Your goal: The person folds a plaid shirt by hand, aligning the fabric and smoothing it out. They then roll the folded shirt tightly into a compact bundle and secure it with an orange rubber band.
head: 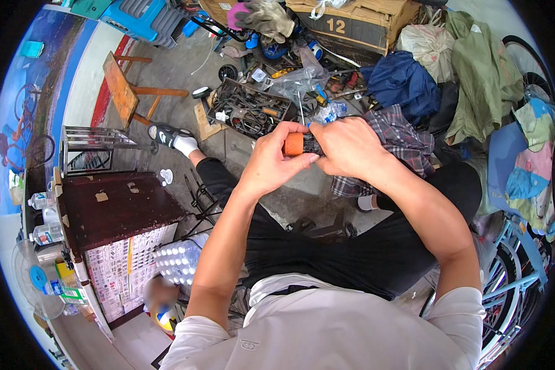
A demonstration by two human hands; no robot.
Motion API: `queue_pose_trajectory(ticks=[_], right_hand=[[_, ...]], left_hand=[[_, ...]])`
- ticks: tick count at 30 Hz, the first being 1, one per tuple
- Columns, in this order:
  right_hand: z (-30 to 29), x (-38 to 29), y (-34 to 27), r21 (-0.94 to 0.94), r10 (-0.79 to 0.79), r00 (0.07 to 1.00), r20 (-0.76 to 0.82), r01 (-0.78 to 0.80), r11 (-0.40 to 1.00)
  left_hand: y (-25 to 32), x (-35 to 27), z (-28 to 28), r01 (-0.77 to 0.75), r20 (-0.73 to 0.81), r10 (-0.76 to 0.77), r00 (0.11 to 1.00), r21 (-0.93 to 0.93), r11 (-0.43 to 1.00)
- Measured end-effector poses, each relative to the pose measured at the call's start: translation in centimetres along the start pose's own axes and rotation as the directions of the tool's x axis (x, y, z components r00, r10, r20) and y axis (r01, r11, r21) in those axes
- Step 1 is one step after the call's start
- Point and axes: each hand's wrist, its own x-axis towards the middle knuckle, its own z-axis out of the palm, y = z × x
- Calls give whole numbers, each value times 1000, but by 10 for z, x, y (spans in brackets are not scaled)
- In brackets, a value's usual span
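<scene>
Between my hands, above the floor in front of me, is a small black part with an orange cylindrical end (pixel 293 144). My left hand (pixel 272 159) grips the orange end between thumb and fingers. Against the black end is my right hand (pixel 347 143), fingers curled; a bit of blue shows at its fingertips, and a thin metal shaft (pixel 301 107), perhaps a screwdriver's, points away from there. How the right fingers hold these is partly hidden. Beyond my hands lies an open metal toolbox (pixel 252 108) full of dark tools and parts.
A plaid cloth (pixel 397 134) and a navy cloth (pixel 404 85) lie at the right, near a light blue bicycle frame (pixel 513 277). A cardboard box (pixel 351 27) stands beyond the toolbox. At the left are a wooden stool (pixel 120 90) and a dark red cabinet (pixel 120 203); a person (pixel 162 296) is at lower left.
</scene>
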Motion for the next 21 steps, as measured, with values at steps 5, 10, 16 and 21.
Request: queue_pose_trajectory(ticks=[5, 10, 16, 21], right_hand=[[15, 0, 6, -109, -88, 989, -118, 75, 991], [25, 1, 6, -138, -119, 974, -192, 94, 986], [35, -1, 9, -202, -189, 957, -219, 145, 969], [39, -1, 10, -234, -210, 958, -195, 162, 958]], left_hand=[[0, 8, -7, -19, 53, 11, 999, 164, 986], [4, 13, -17, 164, 208, -154, 966, -36, 986], [15, 23, -22, 294, 397, -329, 856, 149, 944], [27, 43, -19, 149, 459, -423, 781, 521, 840]])
